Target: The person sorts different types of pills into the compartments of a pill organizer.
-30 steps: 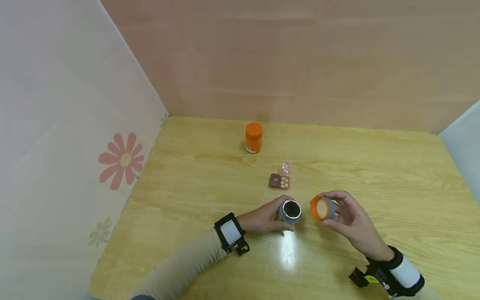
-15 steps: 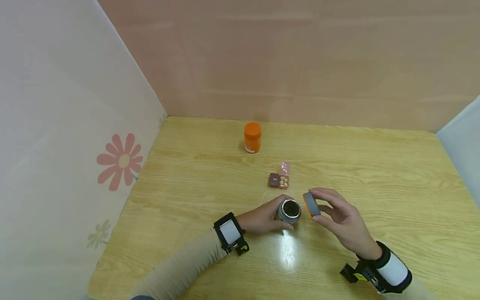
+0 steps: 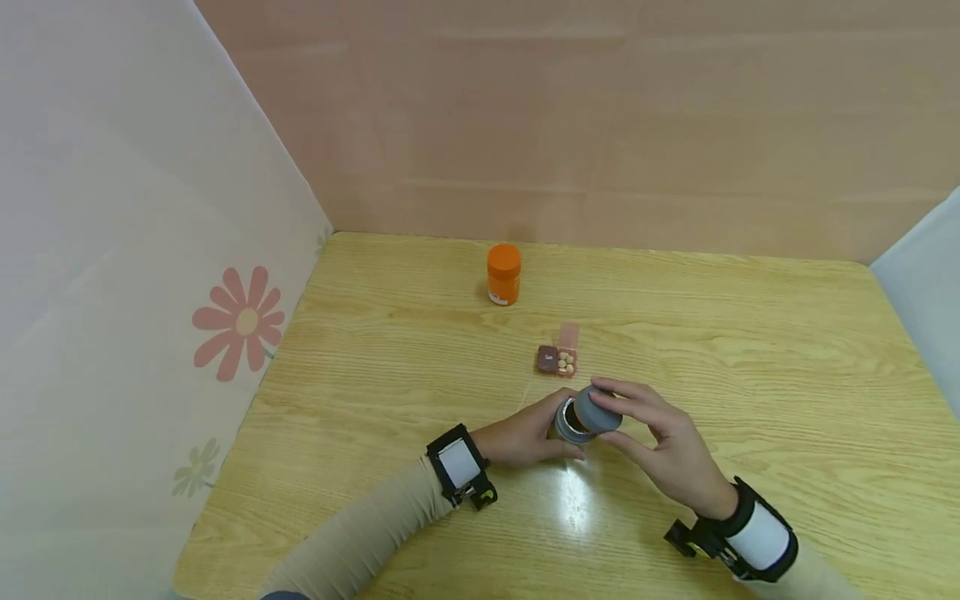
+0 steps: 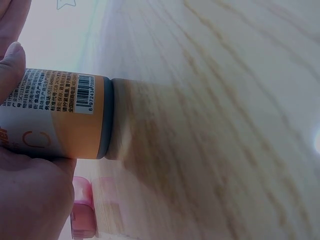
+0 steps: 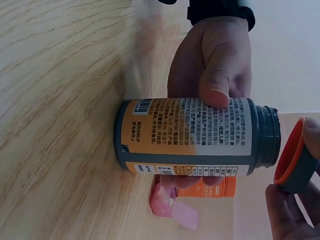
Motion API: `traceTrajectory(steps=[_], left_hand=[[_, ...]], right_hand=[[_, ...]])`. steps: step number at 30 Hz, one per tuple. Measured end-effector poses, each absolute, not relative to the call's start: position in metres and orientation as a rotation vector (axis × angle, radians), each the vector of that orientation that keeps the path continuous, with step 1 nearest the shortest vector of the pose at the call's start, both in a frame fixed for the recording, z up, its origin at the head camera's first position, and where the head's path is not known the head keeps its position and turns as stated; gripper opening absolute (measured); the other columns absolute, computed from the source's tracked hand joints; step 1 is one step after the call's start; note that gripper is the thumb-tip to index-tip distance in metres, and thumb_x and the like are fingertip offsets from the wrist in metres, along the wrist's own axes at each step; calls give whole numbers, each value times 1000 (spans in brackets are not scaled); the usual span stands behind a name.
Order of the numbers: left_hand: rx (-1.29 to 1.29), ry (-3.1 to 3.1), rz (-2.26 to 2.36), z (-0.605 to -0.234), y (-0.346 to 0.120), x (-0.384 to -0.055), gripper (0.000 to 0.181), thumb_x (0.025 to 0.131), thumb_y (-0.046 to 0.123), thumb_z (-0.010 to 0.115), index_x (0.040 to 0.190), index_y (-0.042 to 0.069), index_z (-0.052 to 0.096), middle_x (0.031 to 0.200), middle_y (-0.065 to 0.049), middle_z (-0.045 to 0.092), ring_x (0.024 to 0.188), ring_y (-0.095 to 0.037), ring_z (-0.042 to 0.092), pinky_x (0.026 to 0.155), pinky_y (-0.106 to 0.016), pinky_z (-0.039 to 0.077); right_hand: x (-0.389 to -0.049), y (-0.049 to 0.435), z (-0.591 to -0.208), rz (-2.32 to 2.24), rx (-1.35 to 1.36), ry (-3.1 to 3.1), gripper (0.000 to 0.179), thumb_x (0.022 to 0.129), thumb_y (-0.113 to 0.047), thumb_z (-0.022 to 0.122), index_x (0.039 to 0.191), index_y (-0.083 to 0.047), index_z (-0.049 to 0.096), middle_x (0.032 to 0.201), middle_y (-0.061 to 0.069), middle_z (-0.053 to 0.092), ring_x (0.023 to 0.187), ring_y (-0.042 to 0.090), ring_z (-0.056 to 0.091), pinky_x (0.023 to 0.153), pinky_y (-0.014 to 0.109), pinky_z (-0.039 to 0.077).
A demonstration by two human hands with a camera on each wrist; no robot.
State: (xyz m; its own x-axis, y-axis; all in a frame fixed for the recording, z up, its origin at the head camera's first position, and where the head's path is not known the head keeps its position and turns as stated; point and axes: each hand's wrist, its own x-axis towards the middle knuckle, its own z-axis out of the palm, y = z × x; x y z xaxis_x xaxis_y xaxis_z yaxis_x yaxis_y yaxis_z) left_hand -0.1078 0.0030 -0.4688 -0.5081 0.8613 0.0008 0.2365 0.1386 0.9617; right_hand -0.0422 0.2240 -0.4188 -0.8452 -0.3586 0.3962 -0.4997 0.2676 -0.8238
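Note:
My left hand (image 3: 525, 433) grips a grey supplement bottle (image 5: 187, 135) with an orange and white label. The bottle stands upright at the table, its threaded mouth uncovered on one side. Above that mouth, my right hand (image 3: 667, 454) pinches a grey cap (image 3: 600, 412) between thumb and fingers. In the right wrist view the cap is tilted, shows an orange inside, and sits slightly apart from the bottle's neck. Just beyond the bottle lies a small pill box (image 3: 557, 362); one lid is raised, with several pale tablets in that compartment and a brown lid beside it.
An orange jar (image 3: 503, 275) with an orange lid stands at the back of the wooden table (image 3: 390, 333). A brownish backdrop (image 3: 562, 125) rises behind the table, and a white sheet with flowers (image 3: 135, 250) borders its left side.
My right hand has moved left with the cap and turned its orange inside downward, over the bottle's mouth. My left hand and the bottle have stayed in place.

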Motion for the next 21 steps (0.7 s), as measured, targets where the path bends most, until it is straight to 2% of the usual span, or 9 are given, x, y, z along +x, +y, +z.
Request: traceTrajectory(steps=[4,9,21], left_hand=[[1056,1843,1381,-468,3,-108,60,97,7,69,145,7,34,143,-11,53,131,-8,49,114,-26,36],[1064,1844,1376,-466,3,-108,60,97,6,69,145,7,34,140,-10,55,128,-7,51,113,-25,37],[1055,1822,1392,-465,2,-108,63,96,8,70,146,10,33,143,-9,52,131,-7,48,114,-25,36]], right_hand=[[-43,220,-418,1491,832,-2482,60,77,18,77,132,-4,68,142,16,58,136,9,47,108,18,40],[-42,214,-419,1434,862,-2518,61,77,16,79,132,-7,68,142,14,57,137,9,44,109,17,39],[-43,209,-423,1348,924,-2455,63,73,15,81,131,-5,68,142,13,58,135,13,46,109,15,37]])
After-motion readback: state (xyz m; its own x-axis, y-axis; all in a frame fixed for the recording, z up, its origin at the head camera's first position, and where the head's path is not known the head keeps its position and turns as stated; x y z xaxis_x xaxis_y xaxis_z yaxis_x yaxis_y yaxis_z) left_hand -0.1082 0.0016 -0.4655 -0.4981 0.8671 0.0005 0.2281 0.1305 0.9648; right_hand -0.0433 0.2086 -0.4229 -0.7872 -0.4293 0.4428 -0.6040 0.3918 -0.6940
